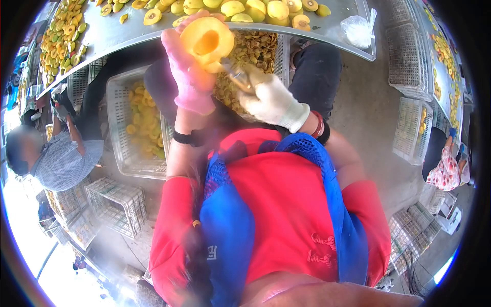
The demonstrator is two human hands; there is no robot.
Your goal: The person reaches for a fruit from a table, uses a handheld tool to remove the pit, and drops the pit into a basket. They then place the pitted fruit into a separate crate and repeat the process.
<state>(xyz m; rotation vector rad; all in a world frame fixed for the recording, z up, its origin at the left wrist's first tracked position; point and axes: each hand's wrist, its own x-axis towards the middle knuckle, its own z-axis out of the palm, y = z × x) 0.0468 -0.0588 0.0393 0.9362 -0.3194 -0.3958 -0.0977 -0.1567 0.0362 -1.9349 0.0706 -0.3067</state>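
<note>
My left hand (190, 77), in a pink glove, holds up a halved yellow-orange fruit (208, 43) with its hollowed cut face showing. My right hand (268, 97), in a white glove, is closed around a small tool (241, 77) whose tip lies close to the fruit's lower right edge; blur hides the tool's shape. Beneath both hands is a crate of brownish fruit pieces (261, 48). Yellow fruits, some whole and some halved (245, 10), lie on the metal table just beyond my hands.
A white crate (117, 138) with yellow pieces stands at the left. A clear plastic bag (356, 30) lies on the table's right corner. Stacked crates (407, 56) stand at the right. One person (66, 158) sits at the left, another (444, 166) at the far right.
</note>
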